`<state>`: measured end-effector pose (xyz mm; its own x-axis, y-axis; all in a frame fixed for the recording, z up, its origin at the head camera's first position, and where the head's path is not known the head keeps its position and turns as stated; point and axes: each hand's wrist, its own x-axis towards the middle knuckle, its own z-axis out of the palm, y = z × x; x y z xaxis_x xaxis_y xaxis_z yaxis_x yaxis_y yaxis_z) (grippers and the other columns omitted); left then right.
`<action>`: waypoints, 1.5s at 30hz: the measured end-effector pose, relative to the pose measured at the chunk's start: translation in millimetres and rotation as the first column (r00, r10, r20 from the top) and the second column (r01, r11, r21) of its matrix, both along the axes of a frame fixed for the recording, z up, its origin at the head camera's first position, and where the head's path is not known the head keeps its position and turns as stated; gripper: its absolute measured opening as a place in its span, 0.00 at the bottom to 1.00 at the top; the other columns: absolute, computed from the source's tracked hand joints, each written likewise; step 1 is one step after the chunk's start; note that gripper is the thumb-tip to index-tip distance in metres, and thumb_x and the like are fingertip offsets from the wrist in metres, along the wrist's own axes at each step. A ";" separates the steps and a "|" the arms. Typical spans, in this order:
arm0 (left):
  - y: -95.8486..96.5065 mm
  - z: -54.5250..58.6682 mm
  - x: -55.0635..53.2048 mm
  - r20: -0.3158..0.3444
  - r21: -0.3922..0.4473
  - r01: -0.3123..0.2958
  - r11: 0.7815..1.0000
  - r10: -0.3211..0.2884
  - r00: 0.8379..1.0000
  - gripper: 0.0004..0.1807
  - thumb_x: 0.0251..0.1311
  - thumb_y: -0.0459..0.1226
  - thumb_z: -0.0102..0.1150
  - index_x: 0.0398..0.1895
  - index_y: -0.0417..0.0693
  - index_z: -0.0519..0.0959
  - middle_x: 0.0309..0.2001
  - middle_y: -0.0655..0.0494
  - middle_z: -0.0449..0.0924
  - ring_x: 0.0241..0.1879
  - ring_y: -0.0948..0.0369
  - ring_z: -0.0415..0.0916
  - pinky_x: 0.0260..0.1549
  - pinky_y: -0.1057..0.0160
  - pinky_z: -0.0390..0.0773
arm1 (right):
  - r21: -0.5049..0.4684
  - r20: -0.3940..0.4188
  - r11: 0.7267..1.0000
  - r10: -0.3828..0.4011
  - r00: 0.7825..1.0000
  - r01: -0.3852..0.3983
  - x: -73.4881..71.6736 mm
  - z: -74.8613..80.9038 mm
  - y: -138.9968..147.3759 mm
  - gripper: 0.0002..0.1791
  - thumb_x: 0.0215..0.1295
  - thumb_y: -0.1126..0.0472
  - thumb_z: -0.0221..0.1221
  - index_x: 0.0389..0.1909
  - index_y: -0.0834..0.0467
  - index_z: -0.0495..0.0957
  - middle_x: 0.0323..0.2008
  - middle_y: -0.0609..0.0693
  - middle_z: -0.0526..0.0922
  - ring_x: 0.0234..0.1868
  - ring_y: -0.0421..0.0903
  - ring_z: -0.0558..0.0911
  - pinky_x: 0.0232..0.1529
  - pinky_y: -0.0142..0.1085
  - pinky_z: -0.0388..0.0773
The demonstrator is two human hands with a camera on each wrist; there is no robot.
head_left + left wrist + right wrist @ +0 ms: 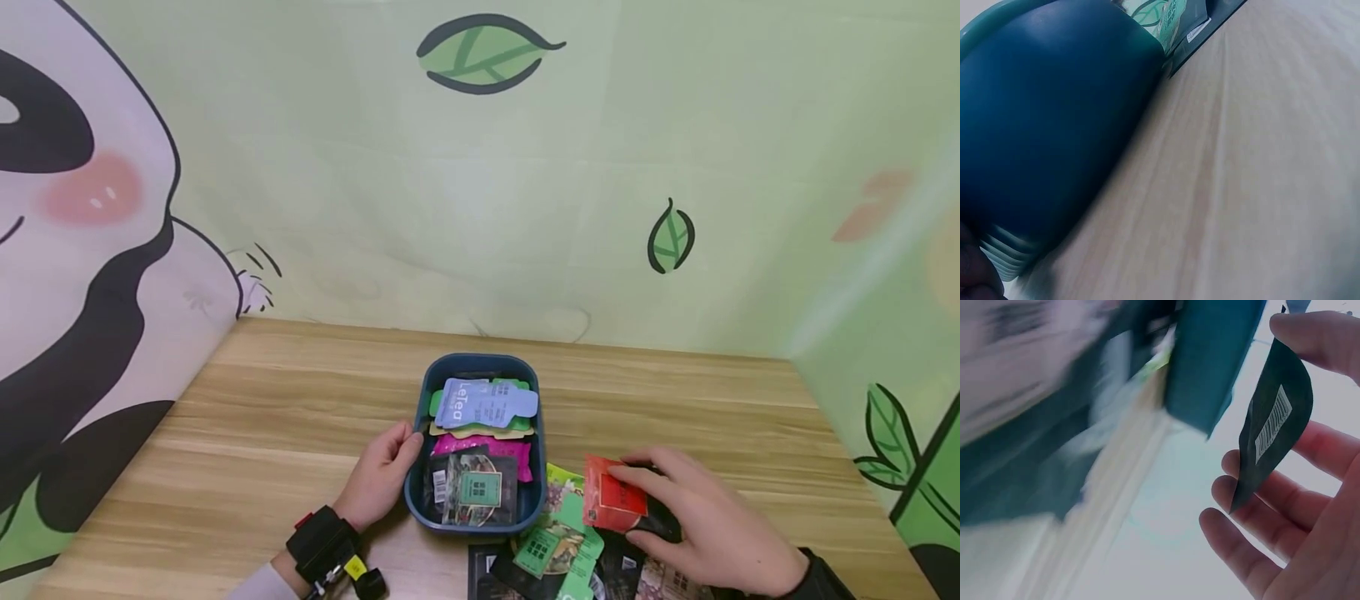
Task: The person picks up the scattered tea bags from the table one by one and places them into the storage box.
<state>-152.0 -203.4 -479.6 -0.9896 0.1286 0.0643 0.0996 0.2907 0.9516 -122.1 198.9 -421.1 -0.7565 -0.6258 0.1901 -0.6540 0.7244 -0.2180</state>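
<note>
My right hand [701, 517] pinches a small packet [617, 493] with a red face and dark back between thumb and fingers. Its dark side with a barcode [1274, 425] faces the right wrist camera. The packet is raised over a loose pile of tea packets [551, 550]. At the left side of a dark blue plastic bin [542, 467], my left hand [378, 475] holds the wall near the rim. Inside the bin, packets stand in rows: a lilac one [483, 404] at the back, a magenta one [517, 454], and dark ones with a teal label [480, 490] in front.
Both hands and the bin are over a wooden table [315, 375]. A printed wall sheet [375, 208] with a panda and leaves rises behind its far edge. The packet pile spreads from the bin's front right corner under my right hand.
</note>
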 end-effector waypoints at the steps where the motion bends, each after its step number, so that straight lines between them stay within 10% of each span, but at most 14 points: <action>1: 0.7 0.9 0.3 0.005 0.000 -0.008 1.000 0.008 1.000 0.14 0.74 0.38 0.45 0.26 0.44 0.66 0.23 0.54 0.60 0.26 0.61 0.65 0.23 0.67 0.61 | -0.011 -0.015 1.000 0.022 1.000 -0.022 -1.7 1.3 -5.7 0.37 0.51 0.42 0.70 0.64 0.36 0.68 0.59 0.33 0.67 0.55 0.32 0.70 0.49 0.36 0.77; 8: -2.4 -19.0 -7.6 0.013 0.007 -0.027 1.000 0.027 1.000 0.15 0.73 0.42 0.45 0.27 0.45 0.66 0.23 0.55 0.59 0.26 0.61 0.65 0.22 0.67 0.61 | -0.080 0.013 0.984 0.160 0.987 -0.159 -14.1 12.3 -51.9 0.37 0.55 0.42 0.68 0.66 0.41 0.67 0.61 0.39 0.68 0.58 0.36 0.69 0.51 0.40 0.77; 24: -3.1 -23.9 -8.0 0.020 0.016 -0.028 0.999 0.027 0.999 0.15 0.73 0.43 0.46 0.28 0.47 0.67 0.23 0.54 0.62 0.27 0.59 0.67 0.22 0.67 0.62 | -0.106 0.010 0.943 0.319 0.948 -0.316 -34.9 11.0 -127.5 0.37 0.57 0.39 0.64 0.67 0.44 0.66 0.64 0.44 0.66 0.61 0.42 0.68 0.57 0.42 0.73; 31: -3.8 -26.3 -9.4 0.013 0.007 -0.022 1.000 0.022 1.000 0.15 0.73 0.43 0.46 0.27 0.47 0.67 0.23 0.53 0.62 0.27 0.58 0.67 0.23 0.67 0.61 | -0.028 0.132 0.971 0.240 0.962 -0.239 -32.0 8.1 -123.8 0.59 0.47 0.20 0.54 0.76 0.37 0.38 0.77 0.41 0.31 0.78 0.54 0.40 0.67 0.59 0.57; 45: -3.8 -19.4 -7.0 0.020 0.027 -0.002 1.000 0.001 1.000 0.13 0.74 0.42 0.45 0.28 0.47 0.67 0.22 0.50 0.63 0.25 0.56 0.67 0.20 0.66 0.62 | 0.000 0.184 0.987 0.160 0.970 -0.163 -5.6 -10.4 -68.6 0.57 0.50 0.24 0.58 0.76 0.41 0.44 0.78 0.46 0.37 0.78 0.53 0.43 0.65 0.61 0.58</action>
